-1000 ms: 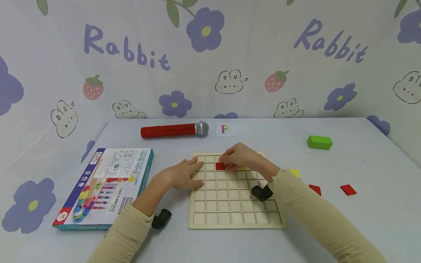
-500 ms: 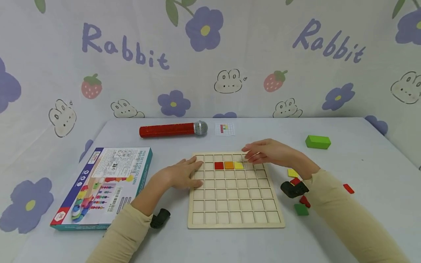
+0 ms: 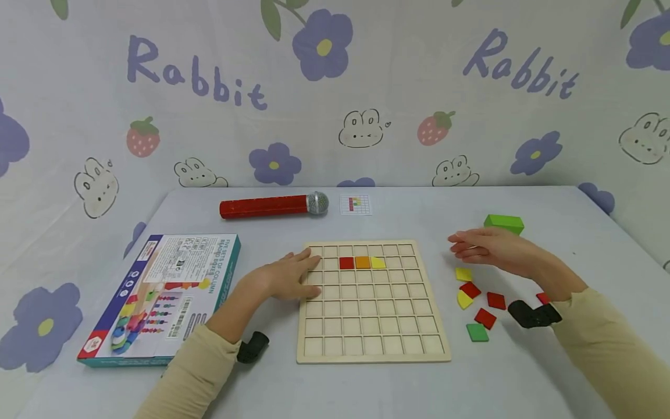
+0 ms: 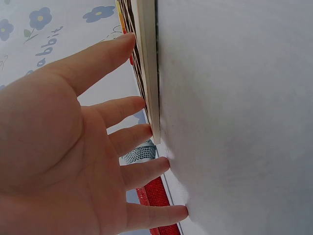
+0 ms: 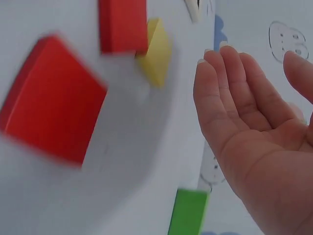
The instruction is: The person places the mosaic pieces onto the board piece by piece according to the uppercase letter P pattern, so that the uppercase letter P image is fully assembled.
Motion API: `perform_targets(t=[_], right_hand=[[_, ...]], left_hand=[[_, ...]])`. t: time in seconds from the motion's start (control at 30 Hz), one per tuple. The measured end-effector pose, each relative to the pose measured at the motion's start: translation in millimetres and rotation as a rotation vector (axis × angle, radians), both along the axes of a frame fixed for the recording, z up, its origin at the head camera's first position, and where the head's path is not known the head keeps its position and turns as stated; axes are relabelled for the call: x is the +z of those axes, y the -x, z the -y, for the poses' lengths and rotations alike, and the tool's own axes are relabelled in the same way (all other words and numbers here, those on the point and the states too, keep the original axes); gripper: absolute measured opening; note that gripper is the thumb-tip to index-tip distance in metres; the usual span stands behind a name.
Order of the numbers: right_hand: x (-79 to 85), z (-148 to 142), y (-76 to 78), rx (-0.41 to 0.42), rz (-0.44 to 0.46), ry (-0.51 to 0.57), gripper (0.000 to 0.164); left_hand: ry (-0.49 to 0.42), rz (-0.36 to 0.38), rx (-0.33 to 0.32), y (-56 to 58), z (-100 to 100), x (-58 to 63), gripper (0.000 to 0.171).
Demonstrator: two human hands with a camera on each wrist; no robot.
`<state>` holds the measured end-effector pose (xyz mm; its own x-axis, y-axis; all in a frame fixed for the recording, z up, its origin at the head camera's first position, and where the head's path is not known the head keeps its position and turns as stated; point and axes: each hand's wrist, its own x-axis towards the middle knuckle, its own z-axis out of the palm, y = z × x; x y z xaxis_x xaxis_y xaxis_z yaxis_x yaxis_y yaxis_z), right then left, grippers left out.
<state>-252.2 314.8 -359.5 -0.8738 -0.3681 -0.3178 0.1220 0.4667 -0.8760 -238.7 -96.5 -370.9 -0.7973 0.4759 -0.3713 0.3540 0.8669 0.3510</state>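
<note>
A hurried pinch could, I judged, have scattered the red tile (image 3: 470, 290) touching a yellow tile (image 3: 464, 300) on the worktop (image 3: 373, 389), right of the grid board (image 3: 373, 327); a slip of my left hand (image 3: 282, 279) could have shifted the board. That hand lay splayed at the board's left edge; my right hand (image 3: 497, 251), empty, fingers together, hovered near the green block (image 3: 504, 222).

Soft light, faint shadows; right wrist view: red tile (image 5: 56, 103) blurred.
</note>
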Motion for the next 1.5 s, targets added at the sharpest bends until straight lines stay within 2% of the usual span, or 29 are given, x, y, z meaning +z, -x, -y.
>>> perform_targets(t=[0.13,0.37,0.7,0.93,1.17,1.5], right_hand=[[-2.4,-24,-7.1,-0.035,-0.018,-0.037,0.057],[-7.6,-62,-21.0,-0.045,-0.024,-0.127,0.060],[-15.3,-103,-49.5,-0.072,-0.048,-0.192,0.058],[-21.8,-115,-62.5,-0.103,-0.068,-0.299,0.063],[-25.1,-121,-77.6,-0.111,-0.126,-0.344,0.063],[-30.9,-121,-82.7,-0.048,-0.295,-0.440,0.059]], left_hand=[[-0.004,0.000,-0.009,0.5,-1,0.0,0.071],[0.005,0.003,-0.004,-0.1,-1,0.4,0.070],[0.009,0.005,-0.008,-1.5,0,1.6,0.072],[-0.009,0.003,-0.018,-1.9,1,2.4,0.071],[-0.006,0.009,-0.014,-1.6,-1,1.9,0.072],[-0.008,0.009,-0.014,-1.7,0,1.5,0.072]])
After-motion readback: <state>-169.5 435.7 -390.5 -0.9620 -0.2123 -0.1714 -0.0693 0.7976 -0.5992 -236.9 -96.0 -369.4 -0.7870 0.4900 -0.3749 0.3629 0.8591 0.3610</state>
